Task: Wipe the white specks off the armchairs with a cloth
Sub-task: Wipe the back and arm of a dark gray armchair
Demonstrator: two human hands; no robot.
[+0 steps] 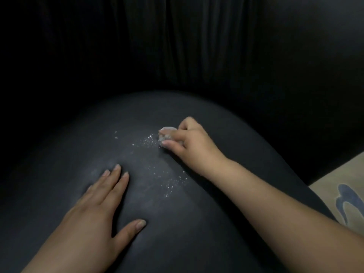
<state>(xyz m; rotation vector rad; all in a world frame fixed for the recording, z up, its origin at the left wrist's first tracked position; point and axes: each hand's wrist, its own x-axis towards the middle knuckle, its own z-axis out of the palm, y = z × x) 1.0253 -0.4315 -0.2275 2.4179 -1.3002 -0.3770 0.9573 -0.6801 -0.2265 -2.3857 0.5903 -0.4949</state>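
Observation:
A dark leather armchair seat (197, 223) bulges toward me and fills the lower view. White specks (145, 142) lie scattered near its middle, and a second patch of specks (171, 184) sits closer to me. My right hand (189, 142) grips a small bunched grey cloth (166, 134) and presses it on the seat just right of the upper specks. My left hand (98, 201) rests flat on the seat with straight fingers, left of the specks.
The armchair's black back (177, 46) rises dark behind the seat, with shadowed sides to left and right. A beige floor or rug with a blue pattern (346, 200) shows at the right edge.

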